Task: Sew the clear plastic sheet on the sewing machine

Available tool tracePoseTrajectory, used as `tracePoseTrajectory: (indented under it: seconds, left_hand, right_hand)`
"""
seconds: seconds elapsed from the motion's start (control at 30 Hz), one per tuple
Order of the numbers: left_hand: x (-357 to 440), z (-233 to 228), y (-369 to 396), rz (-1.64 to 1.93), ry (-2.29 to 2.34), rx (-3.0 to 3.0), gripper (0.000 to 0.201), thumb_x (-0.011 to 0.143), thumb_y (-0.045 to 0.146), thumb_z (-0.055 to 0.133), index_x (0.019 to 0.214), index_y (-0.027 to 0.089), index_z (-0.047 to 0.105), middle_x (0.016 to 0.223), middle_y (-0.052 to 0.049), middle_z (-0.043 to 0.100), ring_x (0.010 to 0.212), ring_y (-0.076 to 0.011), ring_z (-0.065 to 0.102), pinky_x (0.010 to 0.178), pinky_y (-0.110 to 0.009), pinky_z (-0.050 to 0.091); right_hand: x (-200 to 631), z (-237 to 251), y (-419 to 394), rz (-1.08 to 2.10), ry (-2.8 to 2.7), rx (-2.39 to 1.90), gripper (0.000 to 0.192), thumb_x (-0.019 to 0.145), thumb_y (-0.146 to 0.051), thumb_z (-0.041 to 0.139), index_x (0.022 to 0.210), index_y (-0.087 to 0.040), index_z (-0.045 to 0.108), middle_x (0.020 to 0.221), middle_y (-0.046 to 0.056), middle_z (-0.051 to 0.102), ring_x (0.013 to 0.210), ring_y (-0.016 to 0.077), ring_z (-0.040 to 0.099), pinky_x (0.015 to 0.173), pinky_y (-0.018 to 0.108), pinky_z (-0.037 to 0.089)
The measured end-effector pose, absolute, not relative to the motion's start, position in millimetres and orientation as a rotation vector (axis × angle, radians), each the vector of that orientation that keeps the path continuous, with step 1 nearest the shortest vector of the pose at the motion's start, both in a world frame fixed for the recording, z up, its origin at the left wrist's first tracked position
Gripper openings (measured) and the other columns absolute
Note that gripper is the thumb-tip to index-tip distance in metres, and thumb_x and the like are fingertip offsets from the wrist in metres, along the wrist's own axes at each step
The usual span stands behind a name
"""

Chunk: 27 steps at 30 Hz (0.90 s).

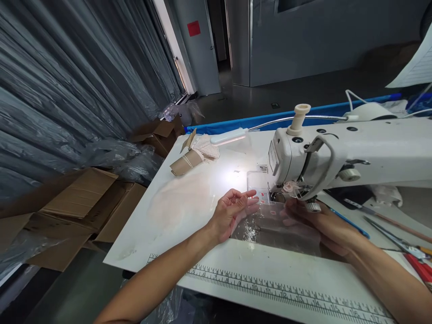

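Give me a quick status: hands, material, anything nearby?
Left hand open on clear plastic sheet. Right hand flat on it beside sewing machine. Scissors lie right.

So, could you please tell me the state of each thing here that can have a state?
Lamp: switched on, lighting the table.
Left hand: open, fingers on the clear sheet.
Right hand: flat on the sheet, under the machine head.
Sewing machine: running or not, cannot tell.
Cardboard boxes: open.
Paper roll: lying down.
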<state>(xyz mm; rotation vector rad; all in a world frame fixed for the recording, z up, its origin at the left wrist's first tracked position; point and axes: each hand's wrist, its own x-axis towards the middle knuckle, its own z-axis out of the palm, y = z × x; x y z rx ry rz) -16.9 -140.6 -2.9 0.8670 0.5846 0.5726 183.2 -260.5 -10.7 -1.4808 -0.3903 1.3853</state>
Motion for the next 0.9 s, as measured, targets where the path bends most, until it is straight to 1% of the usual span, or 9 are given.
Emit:
tracePoseTrajectory:
  seconds: [0.17,0.3,0.4,0.47,0.53,0.63,0.73,0.83,0.9]
  left_hand:
    - [-16.7,-5.6,-140.1,0.560,0.585,0.845,0.033,0.077,0.028,0.079,0.080,0.015,0.049,0.110,-0.014,0.070,0.098,-0.0223,0.070,0.099,-0.041,0.050]
    - [-14.4,-9.5,-136.9,0.556,0.611,0.899,0.037,0.074,0.031,0.082,0.083,0.014,0.050,0.103,-0.015,0.072,0.090,-0.0219,0.072,0.092,-0.039,0.054]
    - [-15.6,-8.6,-140.8,0.538,0.630,0.959,0.040,0.073,0.035,0.082,0.084,0.014,0.050,0.099,-0.015,0.072,0.084,-0.0213,0.073,0.085,-0.036,0.056]
    - [-21.3,-4.5,-150.6,0.485,0.642,1.021,0.040,0.076,0.039,0.079,0.085,0.014,0.049,0.095,-0.014,0.073,0.081,-0.0207,0.073,0.078,-0.034,0.058]
    - [-31.4,2.1,-164.8,0.345,0.629,1.104,0.039,0.079,0.041,0.075,0.086,0.015,0.047,0.092,-0.014,0.072,0.078,-0.0205,0.073,0.071,-0.033,0.058]
    - [-48.0,12.6,-183.4,0.061,0.575,1.282,0.037,0.082,0.042,0.070,0.091,0.017,0.044,0.087,-0.011,0.071,0.070,-0.0203,0.072,0.056,-0.029,0.055]
    - [-52.4,15.3,-184.6,0.071,0.568,1.652,0.027,0.087,0.039,0.063,0.097,0.018,0.049,0.079,-0.005,0.069,0.061,-0.0172,0.067,0.052,-0.027,0.051]
    - [-40.5,7.5,-168.9,0.369,0.517,2.134,0.017,0.089,0.031,0.058,0.100,0.019,0.057,0.074,-0.003,0.066,0.065,-0.0172,0.063,0.067,-0.034,0.051]
    - [-29.9,0.8,-156.2,0.505,0.488,2.329,0.016,0.090,0.030,0.056,0.100,0.019,0.060,0.076,-0.005,0.066,0.070,-0.0192,0.061,0.075,-0.037,0.049]
  right_hand:
    - [183.5,-19.1,-257.5,1.330,-0.353,-1.458,0.038,0.059,-0.042,0.090,0.078,-0.021,0.065,0.085,0.006,0.073,0.088,0.0259,0.070,0.079,0.034,0.061]
    - [173.1,-23.2,-255.3,1.217,-0.562,-1.496,0.039,0.073,-0.058,0.074,0.081,-0.021,0.064,0.078,0.007,0.072,0.079,0.0258,0.070,0.078,0.038,0.060]
    - [165.2,-19.6,-264.3,1.198,-0.885,-1.524,0.039,0.077,-0.057,0.071,0.087,-0.020,0.062,0.080,0.005,0.070,0.081,0.0229,0.068,0.075,0.035,0.058]
    - [164.8,-14.2,-280.4,1.346,-1.063,-1.471,0.038,0.077,-0.051,0.073,0.092,-0.019,0.060,0.081,0.003,0.069,0.077,0.0184,0.067,0.069,0.029,0.056]
    - [170.0,-7.4,-302.5,1.640,-1.137,-1.372,0.035,0.080,-0.047,0.072,0.094,-0.018,0.057,0.080,0.002,0.068,0.071,0.0144,0.066,0.061,0.024,0.053]
    - [186.3,0.8,-330.5,1.950,-1.138,-1.331,0.033,0.083,-0.045,0.070,0.097,-0.018,0.056,0.085,0.004,0.068,0.071,0.0157,0.068,0.053,0.021,0.050]
    - [204.4,-2.6,-330.4,1.734,-1.118,-1.465,0.035,0.084,-0.051,0.067,0.094,-0.018,0.058,0.079,0.003,0.067,0.064,0.0149,0.066,0.051,0.022,0.048]
    - [214.0,-16.9,-303.1,1.233,-1.056,-1.697,0.041,0.081,-0.059,0.065,0.089,-0.019,0.060,0.074,0.002,0.064,0.058,0.0134,0.059,0.048,0.023,0.043]
    - [214.7,-25.2,-282.7,0.946,-1.141,-1.803,0.042,0.081,-0.062,0.062,0.077,-0.021,0.058,0.060,-0.001,0.058,0.053,0.0141,0.052,0.046,0.025,0.036]
